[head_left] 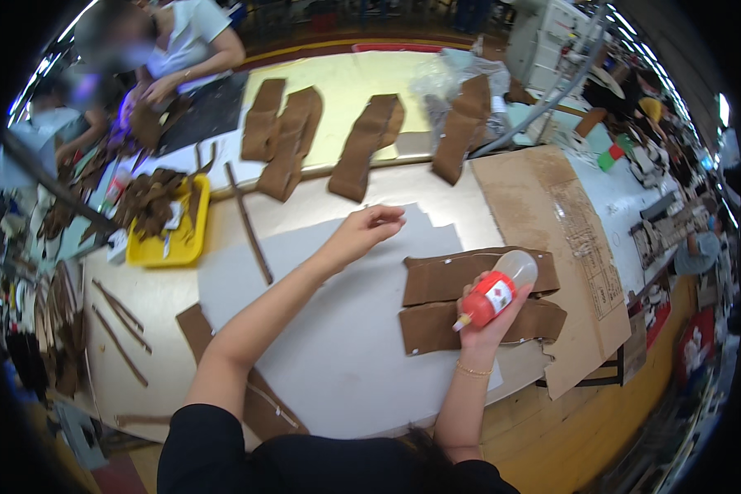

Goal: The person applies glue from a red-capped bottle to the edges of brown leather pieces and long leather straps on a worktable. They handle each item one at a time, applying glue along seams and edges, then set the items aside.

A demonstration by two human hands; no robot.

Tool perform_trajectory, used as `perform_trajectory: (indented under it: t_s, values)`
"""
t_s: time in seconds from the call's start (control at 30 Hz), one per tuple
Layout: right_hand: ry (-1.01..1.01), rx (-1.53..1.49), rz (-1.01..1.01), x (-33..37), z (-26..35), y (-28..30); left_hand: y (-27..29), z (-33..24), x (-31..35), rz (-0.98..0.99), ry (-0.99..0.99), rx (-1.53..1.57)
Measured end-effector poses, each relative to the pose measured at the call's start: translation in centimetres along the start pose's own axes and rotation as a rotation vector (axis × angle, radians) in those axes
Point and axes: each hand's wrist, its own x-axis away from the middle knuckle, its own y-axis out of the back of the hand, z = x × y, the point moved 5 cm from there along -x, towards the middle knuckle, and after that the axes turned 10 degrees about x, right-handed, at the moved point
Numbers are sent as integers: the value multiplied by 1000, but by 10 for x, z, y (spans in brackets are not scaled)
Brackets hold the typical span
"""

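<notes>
A squeeze bottle [487, 303] with a red body, a clear rounded end and a pale nozzle lies in my right hand [492, 329], fingers wrapped round it. The nozzle points down to the left. Beneath it two brown strips, an upper strip [445, 278] and a lower strip [426, 329], lie side by side on the grey sheet [329, 362], small white marks along their edges. My left hand [366, 235] hovers over the sheet's far part, its fingers loosely bent and apart from the strips. I see nothing in it.
Folded brown pieces [362, 148] hang over the table's far edge. A yellow tray [169, 251] of brown scraps stands at left, near thin strips [119, 346]. Cardboard [589, 321] covers the right side. Across the table a person [193, 41] handles brown material.
</notes>
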Motion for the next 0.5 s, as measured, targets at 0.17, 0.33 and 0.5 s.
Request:
perform_trajectory:
  t_s: [0.17,0.33,0.5]
  values:
    - [40,97,93,-2,-5,-6,123,-10,189,-428,-36,-144]
    - [-8,158,385,7,-16,-31,205,23,358,-1022,188,-471]
    - [-83,220,499,27,-45,-64,190,46,400,-1186,296,-373]
